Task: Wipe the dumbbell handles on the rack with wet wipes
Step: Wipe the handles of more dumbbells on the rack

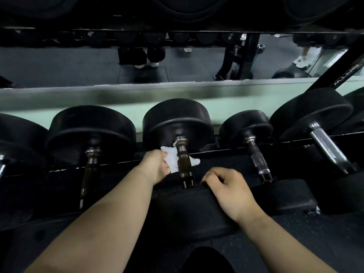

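Note:
A row of black dumbbells lies on the low rack (pixel 118 164). The middle dumbbell's metal handle (pixel 184 164) runs toward me between its far head (pixel 177 119) and near head (pixel 189 209). A white wet wipe (pixel 173 158) passes under this handle, one end showing on its right side. My left hand (pixel 155 166) holds the wipe just left of the handle. My right hand (pixel 228 190) rests with curled fingers on the top edge of the near head, right of the handle.
Neighbouring dumbbell handles lie at the left (pixel 90 168) and right (pixel 258 160), with a larger one at far right (pixel 327 146). A mirror (pixel 78 64) behind the rack reflects the dark floor and people's legs. An upper shelf (pixel 177 30) overhangs.

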